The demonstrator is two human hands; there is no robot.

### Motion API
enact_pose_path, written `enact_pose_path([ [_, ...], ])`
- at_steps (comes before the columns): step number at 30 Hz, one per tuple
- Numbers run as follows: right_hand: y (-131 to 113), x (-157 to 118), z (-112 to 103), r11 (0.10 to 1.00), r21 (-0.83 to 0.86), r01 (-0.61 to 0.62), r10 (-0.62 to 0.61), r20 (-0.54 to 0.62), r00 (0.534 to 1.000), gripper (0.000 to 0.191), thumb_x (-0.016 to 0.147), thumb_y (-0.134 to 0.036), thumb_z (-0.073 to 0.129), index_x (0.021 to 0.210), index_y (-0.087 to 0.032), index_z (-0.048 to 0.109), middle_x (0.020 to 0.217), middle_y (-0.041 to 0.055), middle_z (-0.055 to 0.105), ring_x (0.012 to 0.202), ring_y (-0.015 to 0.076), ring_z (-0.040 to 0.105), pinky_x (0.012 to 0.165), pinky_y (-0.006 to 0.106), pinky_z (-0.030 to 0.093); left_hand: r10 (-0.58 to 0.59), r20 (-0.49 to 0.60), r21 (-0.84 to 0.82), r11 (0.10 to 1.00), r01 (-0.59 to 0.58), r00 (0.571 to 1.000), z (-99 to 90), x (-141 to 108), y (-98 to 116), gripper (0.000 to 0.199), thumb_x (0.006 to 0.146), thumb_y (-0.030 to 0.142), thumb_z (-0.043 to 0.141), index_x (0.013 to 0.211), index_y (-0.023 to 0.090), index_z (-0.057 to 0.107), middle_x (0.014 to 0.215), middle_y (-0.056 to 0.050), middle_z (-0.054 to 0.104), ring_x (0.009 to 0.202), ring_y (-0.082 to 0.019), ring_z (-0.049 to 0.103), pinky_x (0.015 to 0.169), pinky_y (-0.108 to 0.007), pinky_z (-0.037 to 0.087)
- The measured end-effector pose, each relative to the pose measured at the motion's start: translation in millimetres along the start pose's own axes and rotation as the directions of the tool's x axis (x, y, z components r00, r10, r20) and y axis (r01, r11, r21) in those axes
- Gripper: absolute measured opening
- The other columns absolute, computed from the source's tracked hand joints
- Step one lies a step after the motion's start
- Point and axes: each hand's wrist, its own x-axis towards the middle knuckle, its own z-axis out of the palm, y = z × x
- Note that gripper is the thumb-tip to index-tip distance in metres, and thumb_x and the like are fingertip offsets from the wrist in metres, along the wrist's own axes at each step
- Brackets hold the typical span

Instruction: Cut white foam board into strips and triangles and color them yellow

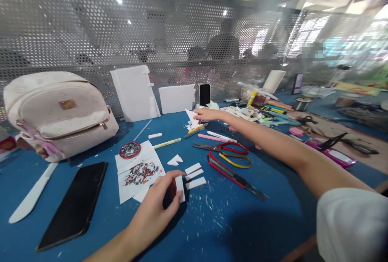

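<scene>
My left hand (160, 197) pinches a small white rectangular piece (181, 188), perhaps foam board, on edge between thumb and fingers. Just right of it lie three white strips (195, 183). A notched white piece (175, 160) rests beyond my left fingers. Farther off, my right hand (208, 114) reaches across the table with its fingers closed on a white triangular piece (191, 117), above a small pile of scraps. Red-and-yellow-handled scissors (232, 148) and a red utility knife (228, 171) lie below my right forearm.
On the blue table (212, 229), a paper (124, 189) holds colourful bits beside a red-rimmed dish (130, 150). A black phone (74, 205), white plastic knife (32, 195) and pale backpack (57, 112) occupy the left. Pens and scraps (248, 112) crowd the back right, before a perforated metal partition (169, 24).
</scene>
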Motion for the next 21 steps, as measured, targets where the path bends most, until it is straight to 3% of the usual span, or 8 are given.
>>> enact_pose_path([
  [8,4,-16,9,0.997,0.082,-0.017,0.011,0.063,0.998,0.014,0.103,-0.025,0.045,0.106,-0.015,0.054,0.105,0.008,0.07,0.085,0.0168,0.075,0.067,0.021,0.052,-0.004,0.004,-0.005,1.0,0.004,1.0,0.6,-1,-2,0.034,0.1,0.023,0.045,0.133,0.03,0.049,0.087,0.002,0.06,0.082,-0.019,0.061,0.082,-0.032,0.046],
  [12,-1,-28,9,0.997,0.069,-0.02,0.012,0.114,0.993,0.014,0.103,-0.024,0.045,0.101,-0.016,0.056,0.098,0.0066,0.071,0.082,0.0168,0.074,0.068,0.023,0.054,-0.005,0.004,-0.012,1.0,0.005,1.0,0.6,-1,-2,0.034,0.1,0.023,0.046,0.133,0.029,0.049,0.087,0.001,0.059,0.083,-0.02,0.06,0.082,-0.032,0.045],
  [16,-10,-40,-10,1.0,0.0,-0.019,0.019,0.147,0.989,0.013,0.099,-0.023,0.05,0.093,-0.017,0.06,0.091,0.0055,0.072,0.078,0.0179,0.072,0.068,0.026,0.054,-0.016,0.013,-0.013,1.0,0.017,1.0,0.7,0,-2,0.034,0.1,0.023,0.045,0.133,0.029,0.048,0.088,0.0,0.059,0.084,-0.02,0.059,0.082,-0.033,0.044],
  [21,-25,-45,-44,0.982,-0.188,-0.01,0.032,0.114,0.993,0.02,0.101,-0.027,0.047,0.102,-0.018,0.065,0.105,0.0075,0.072,0.085,0.0181,0.071,0.071,0.027,0.051,-0.027,0.017,-0.018,0.999,0.027,1.0,1.6,0,-3,0.034,0.1,0.023,0.046,0.133,0.03,0.048,0.089,0.001,0.058,0.084,-0.019,0.059,0.083,-0.032,0.044],
])
